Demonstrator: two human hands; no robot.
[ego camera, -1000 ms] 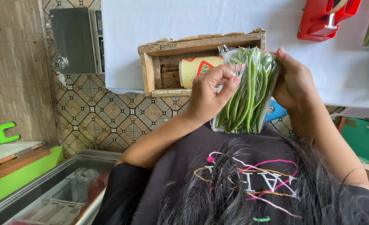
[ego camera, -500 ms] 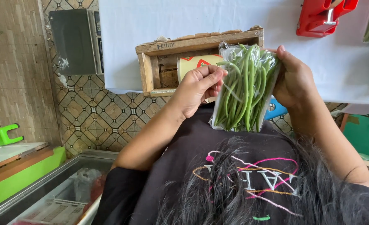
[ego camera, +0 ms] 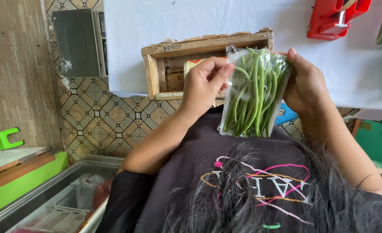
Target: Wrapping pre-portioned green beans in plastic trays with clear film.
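Observation:
Both of my hands hold up a clear plastic bag of long green beans (ego camera: 253, 92) in front of my chest. My left hand (ego camera: 206, 84) pinches the bag's upper left edge between thumb and fingers. On the other side, my right hand (ego camera: 307, 82) grips the upper right edge. The bag hangs upright, with its bottom against my black shirt (ego camera: 242, 181). Behind it a wooden crate (ego camera: 156, 69) stands on the white table (ego camera: 156, 26), with a yellow and red packet partly hidden inside.
A red tape dispenser (ego camera: 335, 17) sits on the table at the upper right. A grey box-shaped device (ego camera: 76, 43) stands against the tiled wall on the left. Lower left are a glass-topped chest freezer (ego camera: 57, 198) and a bright green plastic piece (ego camera: 1, 139).
My left hand has slid from the front of the bag to its upper left edge. The bag now hangs more upright, slightly lower against my chest.

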